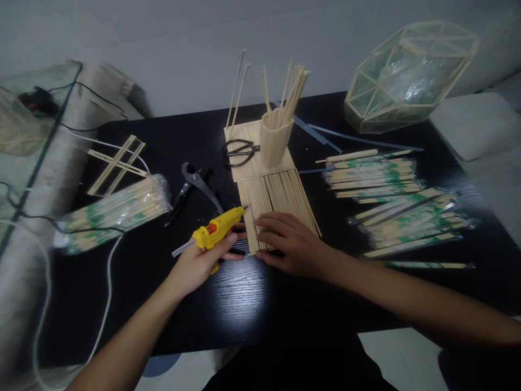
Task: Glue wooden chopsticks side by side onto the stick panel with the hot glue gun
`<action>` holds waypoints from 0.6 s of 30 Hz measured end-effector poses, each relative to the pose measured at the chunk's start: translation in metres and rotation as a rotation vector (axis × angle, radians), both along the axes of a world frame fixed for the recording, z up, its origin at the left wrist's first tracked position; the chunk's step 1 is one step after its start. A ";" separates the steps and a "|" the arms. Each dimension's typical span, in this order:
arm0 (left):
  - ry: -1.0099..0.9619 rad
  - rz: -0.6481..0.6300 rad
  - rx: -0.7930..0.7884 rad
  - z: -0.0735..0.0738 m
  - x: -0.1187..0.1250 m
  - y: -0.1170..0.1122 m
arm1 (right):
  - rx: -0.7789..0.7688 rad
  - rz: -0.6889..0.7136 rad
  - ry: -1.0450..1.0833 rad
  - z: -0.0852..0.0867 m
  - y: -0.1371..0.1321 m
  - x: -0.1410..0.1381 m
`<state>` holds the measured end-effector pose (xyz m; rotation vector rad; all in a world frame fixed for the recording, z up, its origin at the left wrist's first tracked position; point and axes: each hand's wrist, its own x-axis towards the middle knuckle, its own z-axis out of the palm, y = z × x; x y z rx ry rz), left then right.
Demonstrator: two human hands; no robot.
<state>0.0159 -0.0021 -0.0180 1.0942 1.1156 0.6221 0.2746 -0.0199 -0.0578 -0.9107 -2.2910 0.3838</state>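
My left hand (pixel 199 260) is wrapped round a yellow hot glue gun (pixel 215 229), its nozzle at the left edge of a flat mat of bamboo sticks (pixel 280 198) on the black table (pixel 228 309). My right hand (pixel 291 241) rests fingers-down on the near end of that mat, pressing the sticks. Behind the mat stands a small stick-built cup (pixel 274 142) holding several long sticks on a flat stick panel.
Black scissors (pixel 238 152) lie on the panel; pliers (pixel 195 182) sit left of the mat. Wrapped chopstick packs lie at left (pixel 118 212) and right (pixel 391 195). A stick cross frame (pixel 118 163) and a faceted stick-and-film shape (pixel 407 76) sit further back. A white cord (pixel 106 293) trails left.
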 end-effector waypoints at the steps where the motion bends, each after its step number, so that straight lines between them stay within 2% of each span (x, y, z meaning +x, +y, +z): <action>1: 0.010 -0.003 0.006 0.000 0.000 0.000 | -0.002 0.000 0.000 0.000 0.000 0.000; 18: 0.074 -0.014 0.014 0.005 0.002 -0.001 | 0.028 -0.004 0.005 0.002 0.001 0.000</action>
